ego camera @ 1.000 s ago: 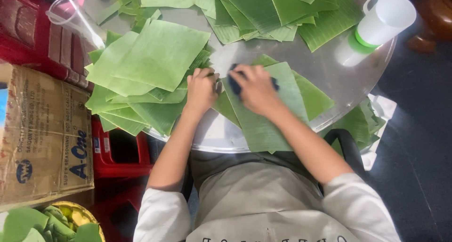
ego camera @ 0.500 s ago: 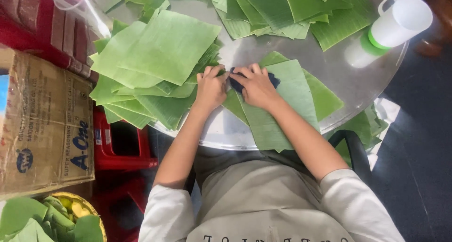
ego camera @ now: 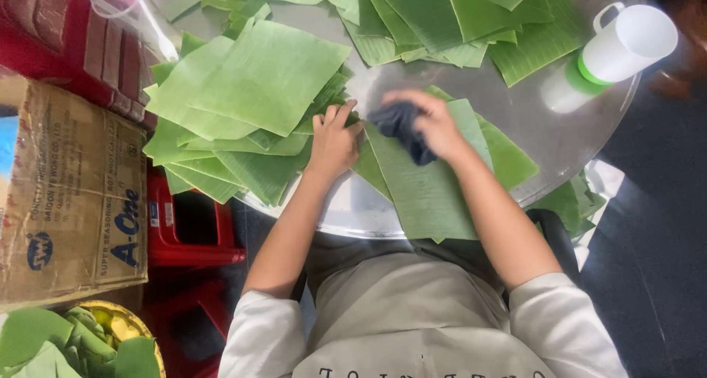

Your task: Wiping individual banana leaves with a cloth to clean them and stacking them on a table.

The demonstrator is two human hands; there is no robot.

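While the left hand [ego camera: 333, 139] pins the green leaf sheet [ego camera: 431, 183] flat, the right hand [ego camera: 434, 124] clasps a dark cloth [ego camera: 401, 128] on its upper end, most surface below seemingly unwiped.

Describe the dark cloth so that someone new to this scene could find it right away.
Start at the round metal table covered in green leaf pieces. Near its front edge one long leaf lies in front of the person, with the left hand at its corner. The dark cloth is bunched under the right hand on that leaf, the only dark blue-grey thing among the greens.
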